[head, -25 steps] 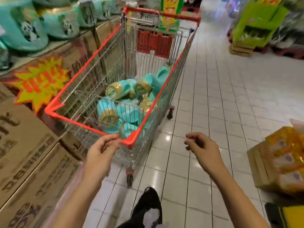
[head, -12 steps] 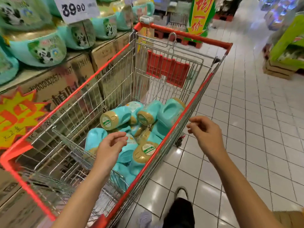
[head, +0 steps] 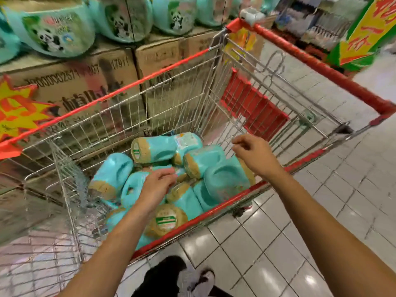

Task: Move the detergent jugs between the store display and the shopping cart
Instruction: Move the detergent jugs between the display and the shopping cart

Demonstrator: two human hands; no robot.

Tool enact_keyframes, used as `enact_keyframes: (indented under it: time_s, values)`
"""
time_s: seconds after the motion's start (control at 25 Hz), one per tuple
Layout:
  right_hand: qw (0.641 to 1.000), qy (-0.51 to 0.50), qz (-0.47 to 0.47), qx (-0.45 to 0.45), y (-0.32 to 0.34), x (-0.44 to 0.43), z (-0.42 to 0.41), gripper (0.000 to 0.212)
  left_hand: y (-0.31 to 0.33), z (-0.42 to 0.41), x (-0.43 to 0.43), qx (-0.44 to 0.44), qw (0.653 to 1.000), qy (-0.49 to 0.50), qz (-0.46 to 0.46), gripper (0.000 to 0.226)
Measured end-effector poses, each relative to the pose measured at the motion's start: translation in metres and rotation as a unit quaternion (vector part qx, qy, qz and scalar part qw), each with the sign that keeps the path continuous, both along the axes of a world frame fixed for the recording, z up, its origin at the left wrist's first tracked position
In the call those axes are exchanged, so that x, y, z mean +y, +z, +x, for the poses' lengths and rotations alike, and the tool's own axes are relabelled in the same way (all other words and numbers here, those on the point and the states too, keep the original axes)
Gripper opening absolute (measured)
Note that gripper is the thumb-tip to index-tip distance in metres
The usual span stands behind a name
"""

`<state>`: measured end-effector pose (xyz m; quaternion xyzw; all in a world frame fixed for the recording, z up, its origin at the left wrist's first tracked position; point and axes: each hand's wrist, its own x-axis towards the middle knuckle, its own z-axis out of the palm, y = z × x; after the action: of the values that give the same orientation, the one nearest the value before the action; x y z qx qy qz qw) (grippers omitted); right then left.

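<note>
A wire shopping cart (head: 310, 161) with red rim trim stands before me. Several teal detergent jugs (head: 162, 147) with gold caps lie heaped on their sides in its basket. My left hand (head: 155, 189) reaches down into the basket, fingers loosely bent just over the heap, holding nothing. My right hand (head: 254, 154) hovers above the jugs near the cart's right rim, fingers relaxed and empty. More teal jugs with panda labels (head: 51, 33) stand on the store display at the upper left.
Brown cardboard cartons (head: 81, 82) stacked under the display press against the cart's left side, with a yellow-red starburst sign (head: 15, 110). White tiled floor (head: 321, 221) spreads to the right. A green and yellow promo stand (head: 364, 35) is at the far right. My shoe (head: 203, 279) shows below.
I have stepped up to the cart's side. Both hands moved forward over the rim: the left dropped into the basket over the jugs, the right came across above them.
</note>
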<state>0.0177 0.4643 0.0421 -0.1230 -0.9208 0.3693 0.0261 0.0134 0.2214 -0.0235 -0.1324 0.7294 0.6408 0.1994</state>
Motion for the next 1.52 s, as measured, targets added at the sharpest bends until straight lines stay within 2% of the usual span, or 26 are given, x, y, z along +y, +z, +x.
enact_keyframes:
  time_s: [0.08,0.16,0.24,0.32,0.4,0.44,0.52,0.68,0.76,0.88,0.92,1.0,1.04,1.16,1.24,1.36,1.44,1.52]
  values:
    - [0.992,0.077,0.077,-0.07,-0.021,0.014,-0.036,0.022,-0.014,-0.006,0.014,-0.027,1.0,0.008,-0.005,0.016]
    - [0.959,0.166,0.163,-0.162,-0.044,0.02,-0.068,0.031,-0.029,-0.014,0.023,-0.042,0.999,0.027,-0.016,0.014]
    - [0.913,0.25,0.216,-0.24,-0.066,0.025,-0.092,0.044,-0.043,-0.025,0.028,-0.055,0.997,0.045,-0.027,0.012]
    - [0.851,0.308,0.281,-0.321,-0.091,0.03,-0.104,0.056,-0.055,-0.035,0.033,-0.079,0.995,0.052,-0.03,0.01]
    - [0.789,0.346,0.361,-0.358,-0.114,0.032,-0.105,0.057,-0.063,-0.039,0.038,-0.097,0.994,0.045,-0.024,0.013]
    - [0.775,0.358,0.38,-0.357,-0.121,0.032,-0.103,0.051,-0.066,-0.04,0.041,-0.103,0.993,0.044,-0.021,0.01]
    - [0.777,0.368,0.368,-0.354,-0.13,0.031,-0.105,0.036,-0.07,-0.044,0.044,-0.118,0.991,0.061,-0.007,0.005]
    - [0.752,0.395,0.361,-0.385,-0.121,0.029,-0.111,0.04,-0.073,-0.055,0.047,-0.147,0.986,0.075,-0.014,0.012]
    - [0.776,0.388,0.358,-0.345,-0.105,0.024,-0.112,0.035,-0.073,-0.06,0.051,-0.174,0.981,0.086,-0.008,0.01]
    - [0.789,0.449,0.393,-0.145,-0.074,0.02,-0.111,0.037,-0.07,-0.065,0.056,-0.247,0.965,0.078,0.038,0.023]
    - [0.806,0.465,0.361,-0.061,-0.065,0.019,-0.108,0.035,-0.07,-0.067,0.057,-0.262,0.959,0.084,0.072,0.033]
    - [0.849,0.47,0.224,0.089,-0.053,0.02,-0.105,0.027,-0.073,-0.071,0.055,-0.279,0.942,0.116,0.146,0.055]
    - [0.857,0.462,0.167,0.157,-0.05,0.021,-0.103,0.025,-0.076,-0.072,0.054,-0.287,0.926,0.134,0.204,0.063]
    - [0.872,0.4,0.098,0.266,-0.042,0.019,-0.1,0.025,-0.075,-0.066,0.055,-0.268,0.859,0.151,0.41,0.069]
    - [0.908,0.325,0.036,0.262,-0.038,0.01,-0.092,0.031,-0.071,-0.062,0.055,-0.23,0.839,0.151,0.469,0.075]
    - [0.963,0.154,-0.139,0.172,-0.03,0.004,-0.081,0.05,-0.058,-0.064,0.056,-0.159,0.853,0.19,0.459,0.081]
    - [0.962,0.05,-0.241,0.115,-0.023,0.004,-0.079,0.038,-0.041,-0.067,0.058,-0.099,0.871,0.212,0.431,0.079]
    - [0.951,0.011,-0.305,0.056,-0.014,0.001,-0.081,0.034,-0.02,-0.065,0.057,-0.042,0.893,0.218,0.393,0.085]
